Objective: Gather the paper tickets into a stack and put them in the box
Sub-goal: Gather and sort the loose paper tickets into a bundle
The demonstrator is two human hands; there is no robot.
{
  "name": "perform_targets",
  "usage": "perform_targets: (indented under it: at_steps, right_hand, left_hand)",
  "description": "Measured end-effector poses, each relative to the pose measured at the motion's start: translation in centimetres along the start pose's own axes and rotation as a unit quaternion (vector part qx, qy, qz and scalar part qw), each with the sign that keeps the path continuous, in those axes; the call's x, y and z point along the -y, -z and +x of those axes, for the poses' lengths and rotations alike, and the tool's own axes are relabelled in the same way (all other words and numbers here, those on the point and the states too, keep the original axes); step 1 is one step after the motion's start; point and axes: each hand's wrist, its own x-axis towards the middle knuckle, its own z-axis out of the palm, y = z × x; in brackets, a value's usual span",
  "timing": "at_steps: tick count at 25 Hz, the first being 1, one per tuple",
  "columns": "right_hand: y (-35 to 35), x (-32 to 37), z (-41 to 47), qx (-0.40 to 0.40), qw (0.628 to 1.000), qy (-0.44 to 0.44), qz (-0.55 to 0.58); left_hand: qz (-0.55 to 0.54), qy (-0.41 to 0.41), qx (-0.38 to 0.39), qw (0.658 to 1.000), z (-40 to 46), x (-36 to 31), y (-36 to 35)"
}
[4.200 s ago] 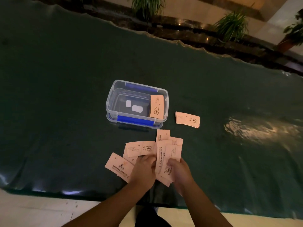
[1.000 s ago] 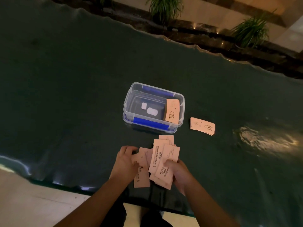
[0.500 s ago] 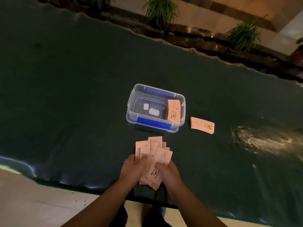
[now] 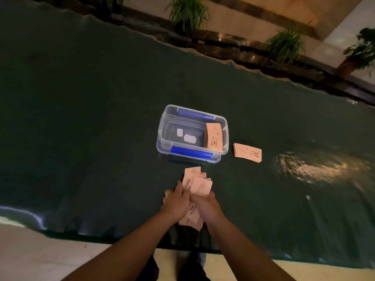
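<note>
A loose bunch of pink paper tickets (image 4: 196,183) is pressed between my left hand (image 4: 176,204) and my right hand (image 4: 207,205), near the table's front edge. The tickets fan out unevenly above my fingers and poke out below my palms. Just beyond them stands a clear plastic box (image 4: 162,136) with blue clips, open on top. A neat stack of tickets (image 4: 214,138) leans inside its right end. Another small stack of tickets (image 4: 248,152) lies flat on the cloth to the right of the box.
A dark green cloth (image 4: 81,118) covers the long table, with a shiny wrinkled patch (image 4: 316,167) at the right. Potted plants (image 4: 188,13) line a ledge beyond the far edge. Pale floor shows below the front edge.
The tickets that lay spread on the cloth have been drawn together between both hands. The bunch is tighter than half a second ago, and my hands have closed in on it.
</note>
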Motion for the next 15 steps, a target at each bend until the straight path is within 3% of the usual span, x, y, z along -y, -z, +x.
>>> perform_targets:
  at_steps: [4,12,15]
  right_hand:
    - [0.4,0.2,0.2,-0.006,1.000,0.009,-0.010]
    - [1.9,0.6,2.2,0.081,0.996,-0.029,0.027]
    - [3.2,0.0,2.7,0.137,0.988,-0.016,0.070]
  left_hand:
    - [0.014,-0.024,-0.007,1.000,-0.1,0.4,-0.6]
    - [-0.153,0.085,-0.037,0.984,0.0,-1.8,-1.4]
    - [-0.164,0.119,-0.003,0.979,0.0,-2.4,-1.7]
